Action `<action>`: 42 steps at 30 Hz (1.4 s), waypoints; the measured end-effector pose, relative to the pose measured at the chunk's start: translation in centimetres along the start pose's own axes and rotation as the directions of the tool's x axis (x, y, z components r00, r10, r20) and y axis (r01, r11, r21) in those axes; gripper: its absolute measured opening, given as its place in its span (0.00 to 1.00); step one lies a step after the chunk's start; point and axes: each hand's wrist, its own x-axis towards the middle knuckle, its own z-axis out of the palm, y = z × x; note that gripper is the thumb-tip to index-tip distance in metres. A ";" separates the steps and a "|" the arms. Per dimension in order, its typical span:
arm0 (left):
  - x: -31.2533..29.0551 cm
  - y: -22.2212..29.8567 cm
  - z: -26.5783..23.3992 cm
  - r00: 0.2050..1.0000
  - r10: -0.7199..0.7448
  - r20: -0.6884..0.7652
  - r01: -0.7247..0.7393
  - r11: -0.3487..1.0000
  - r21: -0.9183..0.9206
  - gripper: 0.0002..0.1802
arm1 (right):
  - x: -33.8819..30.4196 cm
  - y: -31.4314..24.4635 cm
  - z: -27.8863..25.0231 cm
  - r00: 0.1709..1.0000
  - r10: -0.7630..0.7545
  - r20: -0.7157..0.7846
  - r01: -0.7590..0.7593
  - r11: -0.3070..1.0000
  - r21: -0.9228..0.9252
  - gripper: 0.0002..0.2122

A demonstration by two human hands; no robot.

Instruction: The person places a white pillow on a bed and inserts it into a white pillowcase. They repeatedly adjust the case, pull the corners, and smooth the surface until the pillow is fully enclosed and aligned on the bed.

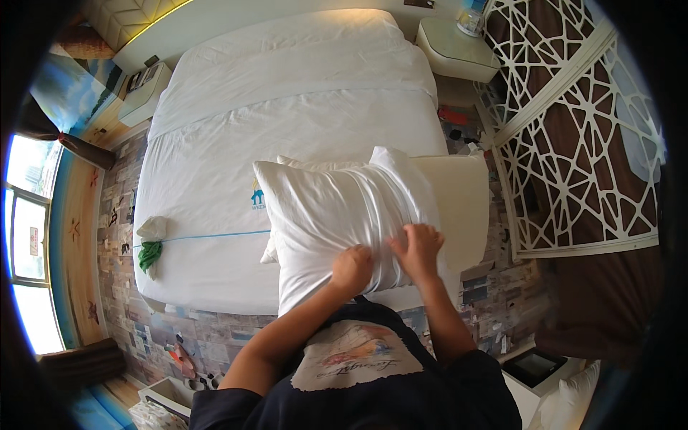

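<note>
A plump white pillow (337,215) in a white case stands on its end at the foot of the bed, held up in front of me. My left hand (351,270) is bunched into a fist in the case fabric at the pillow's lower edge. My right hand (418,249) grips the same edge just to the right, fingers curled into the cloth. Behind the pillow lies another white pillow, only its corners showing. A cream foam pad (462,208) sticks out to the right of the pillow.
A white made bed (287,93) with a thin blue stripe fills the middle. A green and white cloth (150,247) lies at its left edge. Two bedside tables (459,46) stand at the head. A white lattice screen (573,129) runs along the right.
</note>
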 end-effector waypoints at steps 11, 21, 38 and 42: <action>4.7 -2.0 -5.0 0.925 0.194 -0.327 -0.180 0.981 0.072 0.22 | -1.5 3.2 0.3 0.993 0.099 -0.062 -0.106 0.987 -0.124 0.07; 9.1 -7.2 -12.0 0.924 -0.381 -0.041 0.358 0.819 0.447 0.58 | -1.7 2.5 -1.2 0.954 0.024 0.299 -0.073 0.985 0.154 0.08; -0.1 -9.2 -9.2 0.993 -0.066 -0.102 0.089 0.967 0.237 0.28 | 9.9 5.6 2.8 0.743 -0.069 0.666 0.014 0.996 0.087 0.30; -1.5 -6.1 -12.7 0.986 -0.036 -0.161 0.054 0.992 0.111 0.24 | 10.7 3.5 -2.5 0.791 -0.038 0.611 -0.067 0.987 0.148 0.27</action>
